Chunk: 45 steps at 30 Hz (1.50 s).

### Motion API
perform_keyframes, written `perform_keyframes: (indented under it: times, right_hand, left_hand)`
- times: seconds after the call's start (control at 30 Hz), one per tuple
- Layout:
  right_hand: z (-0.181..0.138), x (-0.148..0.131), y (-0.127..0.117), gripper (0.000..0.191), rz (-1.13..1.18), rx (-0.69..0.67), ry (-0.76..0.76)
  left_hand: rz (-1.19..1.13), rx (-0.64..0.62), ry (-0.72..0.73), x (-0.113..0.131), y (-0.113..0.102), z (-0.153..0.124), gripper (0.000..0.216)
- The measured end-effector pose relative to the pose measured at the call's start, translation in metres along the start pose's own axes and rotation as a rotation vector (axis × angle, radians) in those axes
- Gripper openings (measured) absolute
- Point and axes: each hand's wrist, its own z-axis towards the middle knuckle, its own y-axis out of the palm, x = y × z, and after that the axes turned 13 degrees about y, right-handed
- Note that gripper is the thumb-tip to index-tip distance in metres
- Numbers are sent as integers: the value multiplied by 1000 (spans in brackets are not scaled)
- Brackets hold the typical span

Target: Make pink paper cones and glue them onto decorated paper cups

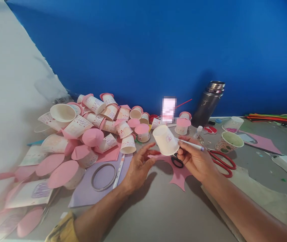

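Note:
A white paper cup (pixel 165 141) with a small purple drawing on its side is held tilted above the table. My right hand (pixel 196 159) grips the cup near its rim and also pinches a white marker (pixel 192 145) with a purple end, whose tip side points to the drawing. To the left of the cup, my left hand (pixel 140 166) is open, its curved fingers apart and close to the cup's side. Below the hands lies a pink paper offcut (pixel 180 178) with curved cut edges, and black-handled scissors (pixel 177 162) rest on it, partly hidden.
Many decorated cups with pink paper discs (pixel 93 137) are heaped at left. A tape roll (pixel 104 177) and another marker (pixel 118 171) lie on purple paper (pixel 83 195). Red-handled scissors (pixel 224 161), a patterned cup (pixel 230 142) and a dark flask (pixel 207 104) stand or lie at right.

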Motion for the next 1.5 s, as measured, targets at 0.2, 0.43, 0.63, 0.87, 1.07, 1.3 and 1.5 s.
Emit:
perform_keyframes:
  times: [0.2,0.43,0.63,0.87,1.07,1.3,1.5]
  right_hand:
    - [-14,24,11,46,-109,-59,29]
    - [-15,21,9,45,-212,-38,21]
    - [-12,-3,-1,35,-164,31,-216]
    - [-22,-6,-2,30,-361,52,-360]
    - [-16,-11,-2,36,-525,60,-397]
    - [-27,-8,-6,25,-556,114,-611]
    - [-42,-9,-7,7,-865,162,-888]
  left_hand:
    - [-320,-22,31,-2,11,-1,62]
    - [-476,-34,-93,3,8,-2,44]
    - [-478,-23,-167,0,3,-2,42]
    - [-415,-129,-186,-4,5,-6,43]
    - [-475,-362,-269,1,4,-9,48]
    - [-334,-385,-202,2,3,-9,45]
    - [-268,-264,-199,6,5,-7,41]
